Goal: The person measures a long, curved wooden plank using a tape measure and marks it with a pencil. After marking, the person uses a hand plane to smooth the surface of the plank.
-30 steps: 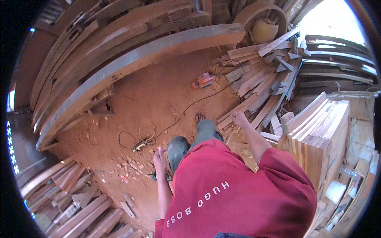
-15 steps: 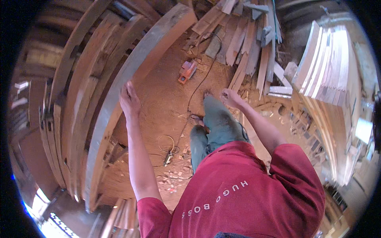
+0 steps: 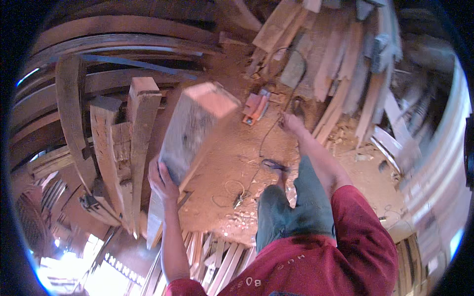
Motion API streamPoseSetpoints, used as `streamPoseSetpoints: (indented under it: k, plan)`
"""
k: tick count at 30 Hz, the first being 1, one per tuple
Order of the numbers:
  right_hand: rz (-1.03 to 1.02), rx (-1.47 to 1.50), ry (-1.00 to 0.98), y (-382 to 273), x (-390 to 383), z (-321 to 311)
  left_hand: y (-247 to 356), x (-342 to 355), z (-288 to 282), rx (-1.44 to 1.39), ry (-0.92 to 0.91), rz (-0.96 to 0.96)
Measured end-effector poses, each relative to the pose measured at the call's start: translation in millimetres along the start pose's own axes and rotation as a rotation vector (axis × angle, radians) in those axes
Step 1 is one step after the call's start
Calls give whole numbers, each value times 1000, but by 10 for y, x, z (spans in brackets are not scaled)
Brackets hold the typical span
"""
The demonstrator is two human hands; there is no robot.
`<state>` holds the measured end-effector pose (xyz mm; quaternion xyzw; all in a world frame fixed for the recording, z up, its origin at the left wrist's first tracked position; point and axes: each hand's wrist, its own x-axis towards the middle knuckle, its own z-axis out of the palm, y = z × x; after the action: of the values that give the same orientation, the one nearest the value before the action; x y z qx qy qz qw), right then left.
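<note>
Came nearer the sawn end of the thick beam [image 3: 191,132], with left hand [image 3: 165,181] spread against its side, apparently steadying it, and right hand [image 3: 291,123] loosely balled near the orange power tool [image 3: 255,107].

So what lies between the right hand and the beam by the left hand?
In the head view, an orange power tool and part of a dark cord show on the ground between the right hand and the beam.

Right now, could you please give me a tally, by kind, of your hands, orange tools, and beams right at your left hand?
Hands (left hand, right hand): 2
Orange tool: 1
Beam at left hand: 1
Total: 4
</note>
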<state>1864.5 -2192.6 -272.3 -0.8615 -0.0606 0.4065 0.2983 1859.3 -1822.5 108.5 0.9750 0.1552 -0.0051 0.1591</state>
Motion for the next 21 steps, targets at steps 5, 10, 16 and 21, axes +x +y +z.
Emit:
streamPoseSetpoints:
  k: [5, 10, 16, 21]
  plan:
    - [-160, -189, -141, 55, 1323, -13, 28, 37, 101, -60, -25, -250]
    - [-336, -405, -119, 178, 2006, 307, 156, 128, 140, -87, -66, -364]
    - [-389, -506, -430, 284, 2585, 1014, 449, 172, 116, 56, -116, -449]
    - [-229, -363, -83, 1285, 3086, 2517, 289, 598, 261, 71, -207, -329]
